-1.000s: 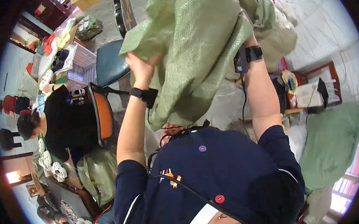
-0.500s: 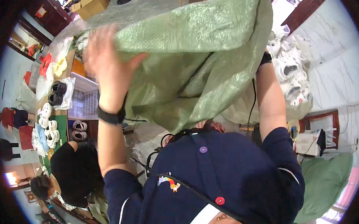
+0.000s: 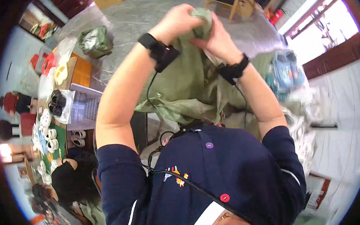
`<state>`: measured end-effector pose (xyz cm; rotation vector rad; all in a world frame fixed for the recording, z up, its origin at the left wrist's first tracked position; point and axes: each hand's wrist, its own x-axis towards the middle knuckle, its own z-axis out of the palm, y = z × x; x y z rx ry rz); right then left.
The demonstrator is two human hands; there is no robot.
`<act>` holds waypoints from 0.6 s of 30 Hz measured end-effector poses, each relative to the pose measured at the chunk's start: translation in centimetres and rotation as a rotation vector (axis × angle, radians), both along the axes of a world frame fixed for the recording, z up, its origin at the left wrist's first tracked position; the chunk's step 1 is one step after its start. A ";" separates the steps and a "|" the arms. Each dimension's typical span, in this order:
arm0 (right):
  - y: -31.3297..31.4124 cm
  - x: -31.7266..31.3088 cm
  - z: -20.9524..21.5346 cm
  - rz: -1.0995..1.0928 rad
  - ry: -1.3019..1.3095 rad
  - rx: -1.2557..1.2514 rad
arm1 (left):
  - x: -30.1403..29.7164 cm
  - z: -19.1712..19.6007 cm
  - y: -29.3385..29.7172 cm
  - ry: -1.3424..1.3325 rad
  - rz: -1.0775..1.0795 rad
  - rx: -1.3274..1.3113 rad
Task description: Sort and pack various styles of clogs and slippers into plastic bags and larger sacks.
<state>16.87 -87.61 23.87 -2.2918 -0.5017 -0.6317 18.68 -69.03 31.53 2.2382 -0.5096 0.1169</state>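
Hands meet at the bunched top of a green woven plastic sack (image 3: 187, 87): the left hand (image 3: 179, 21) and right hand (image 3: 217, 41) both clench its crumpled mouth, while coarse, creased fabric hangs over the grey stone floor (image 3: 122, 22).

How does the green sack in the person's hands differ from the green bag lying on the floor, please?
The green woven sack is held up, gripped at its top by the left hand and right hand, hanging loose and long. The green bag on the floor lies untouched, bunched into a small, darker bundle. Both are green and crumpled.
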 end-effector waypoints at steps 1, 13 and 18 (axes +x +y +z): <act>-0.6 3.4 -1.0 0.107 0.051 0.017 | 0.8 0.2 -1.9 -0.117 -0.024 0.093; -15.1 29.7 -1.8 0.086 0.161 -1.009 | 19.6 -16.4 4.8 0.224 0.688 -0.100; -4.6 35.0 8.7 0.098 -0.167 -0.092 | 16.4 4.9 7.3 -0.602 0.786 -0.087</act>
